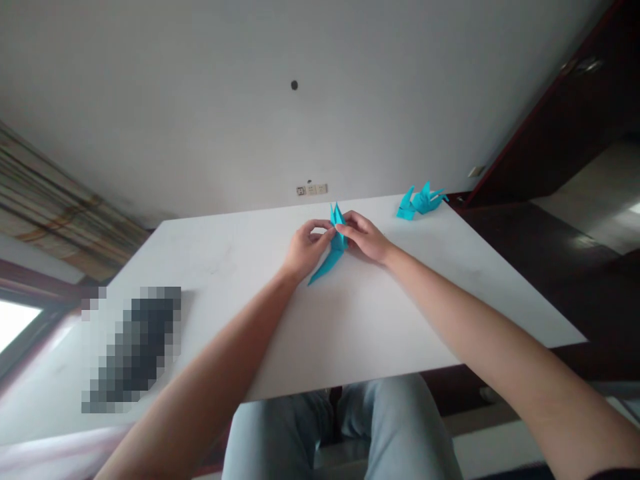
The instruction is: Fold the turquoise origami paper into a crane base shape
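In the head view, a turquoise folded paper piece is held over the far middle of a smooth, matte white table. It is creased into narrow, sharp planes: two slim points are raised at its far end, and one long, curved, tapering strip is pointed toward the near left. Its left side is pinched by the left hand, with thumb and forefinger brought together on the paper and a small rounded gap left between them farther back. Its right side is gripped by the right hand, the thumb laid across the front and the other fingers partly hidden behind. At the far right, two angular turquoise paper figures are set close together, their pointed tips raised. On the left, a dark, elongated object is obscured by coarse pixel blocks, so its material cannot be told. Faded denim jeans are seen at the near edge.
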